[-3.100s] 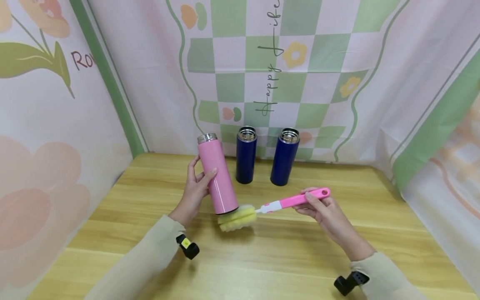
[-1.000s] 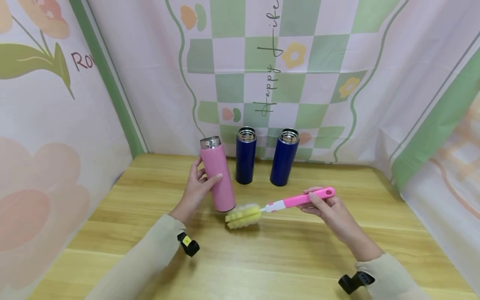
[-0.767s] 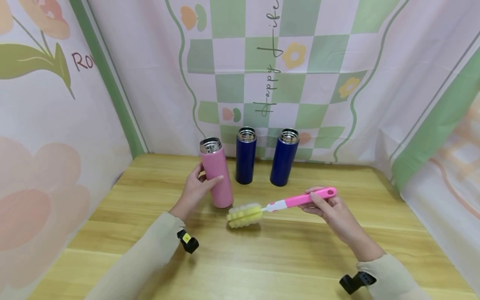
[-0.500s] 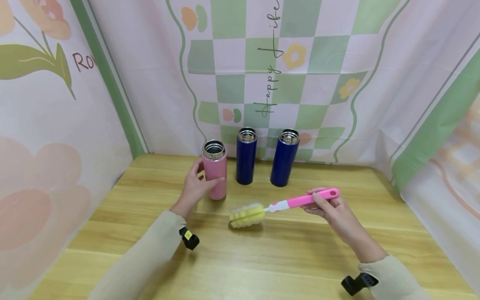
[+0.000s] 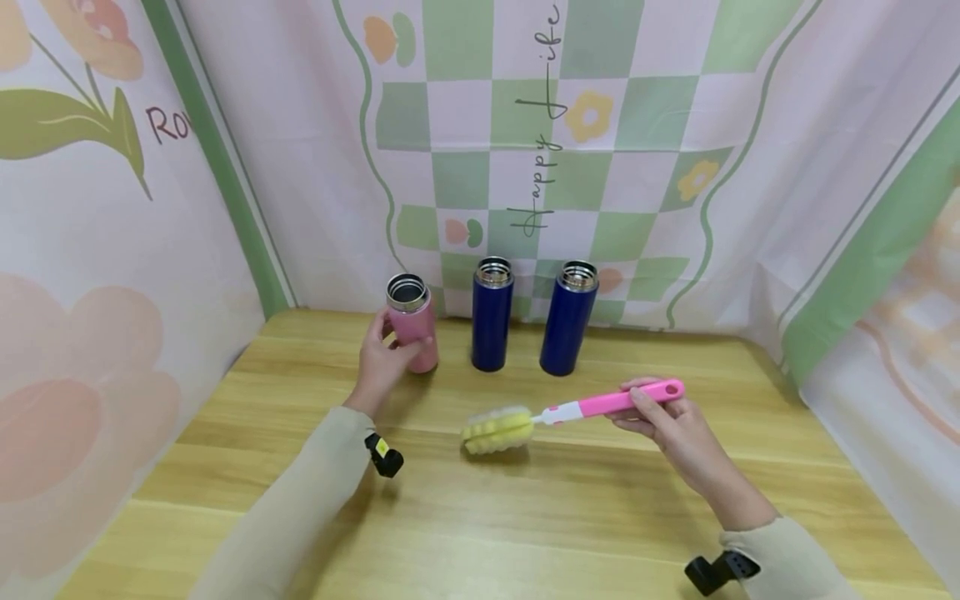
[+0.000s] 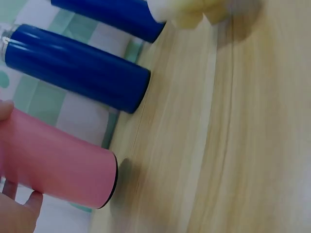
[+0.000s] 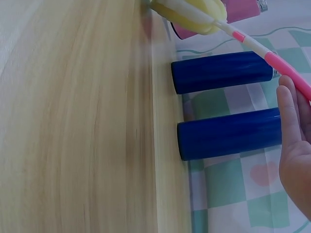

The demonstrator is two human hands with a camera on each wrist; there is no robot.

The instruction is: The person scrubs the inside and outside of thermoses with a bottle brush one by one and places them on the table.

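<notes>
My left hand (image 5: pixel 381 360) grips a pink thermos bottle (image 5: pixel 411 332), its steel-rimmed mouth uncapped, at the left of the wooden table. In the left wrist view the pink bottle (image 6: pixel 63 165) has a shadow close by its base; whether it touches the table I cannot tell. With my right hand (image 5: pixel 681 435) I hold a bottle brush by its pink handle (image 5: pixel 600 405). The brush's yellow sponge head (image 5: pixel 498 431) points left, low over the middle of the table. In the right wrist view the brush's sponge head (image 7: pixel 199 14) partly covers the pink bottle.
Two dark blue uncapped thermos bottles (image 5: pixel 492 327) (image 5: pixel 568 330) stand upright towards the back of the wooden table (image 5: pixel 480 533). Right behind them hangs a green-and-white checked cloth (image 5: pixel 525 179). Patterned cloths also close off both sides.
The pink bottle has gone from tilted above the brush head to nearly upright, further back and left, lowered towards the table. The brush has shifted slightly right and stays in my right hand.
</notes>
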